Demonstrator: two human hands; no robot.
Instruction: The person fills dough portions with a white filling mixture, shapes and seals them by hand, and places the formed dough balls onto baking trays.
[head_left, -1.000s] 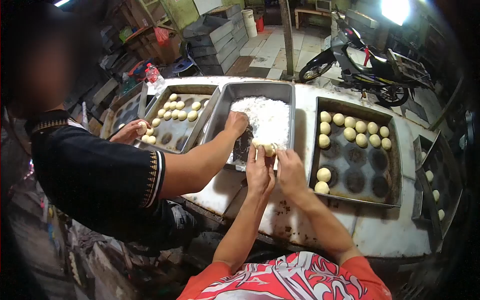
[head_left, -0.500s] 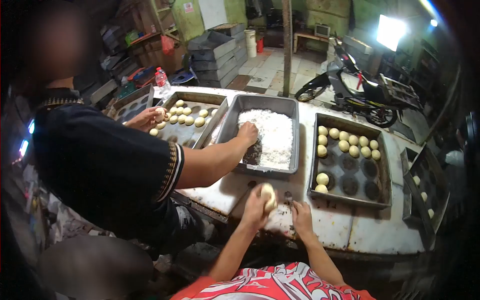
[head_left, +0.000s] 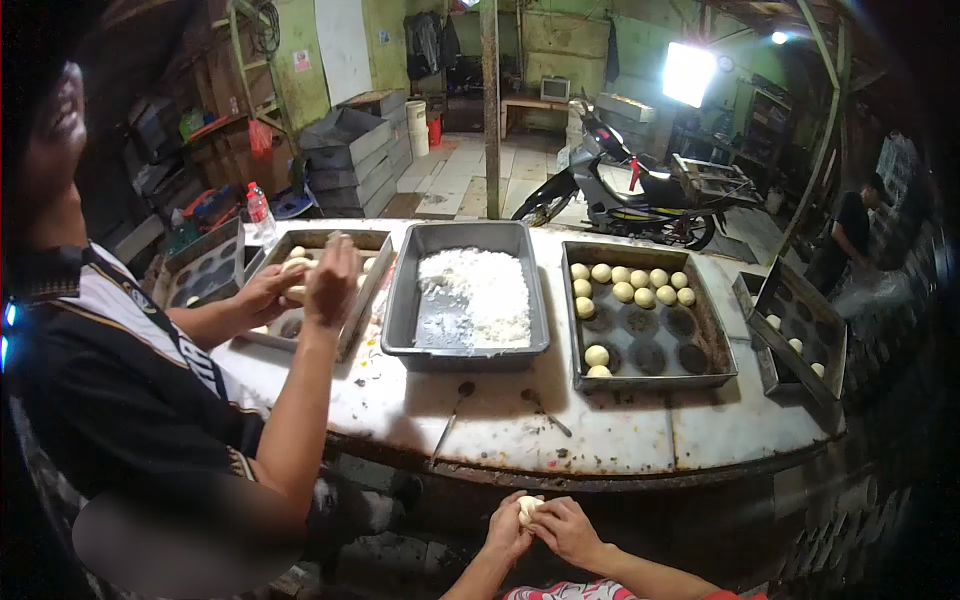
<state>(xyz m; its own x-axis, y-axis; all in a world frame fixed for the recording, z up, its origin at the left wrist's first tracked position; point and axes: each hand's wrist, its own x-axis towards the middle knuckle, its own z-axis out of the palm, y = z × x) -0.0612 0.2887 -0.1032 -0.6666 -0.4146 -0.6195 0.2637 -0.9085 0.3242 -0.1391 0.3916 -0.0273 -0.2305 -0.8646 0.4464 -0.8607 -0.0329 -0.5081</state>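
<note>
a pale piece of dough [head_left: 529,510] is held before the wearer, just off the near edge of the worktop [head_left: 620,435]. the left hand [head_left: 508,527] grips it and the right hand [head_left: 567,529], apart half a second ago, now pinches it too, so it appears to be worked two-handed. beyond, a co-worker's hand [head_left: 333,285] has left the grey tub [head_left: 465,361] of white crumbs [head_left: 490,300].

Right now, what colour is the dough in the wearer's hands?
The dough is pale cream, seen best in the head view.
</note>
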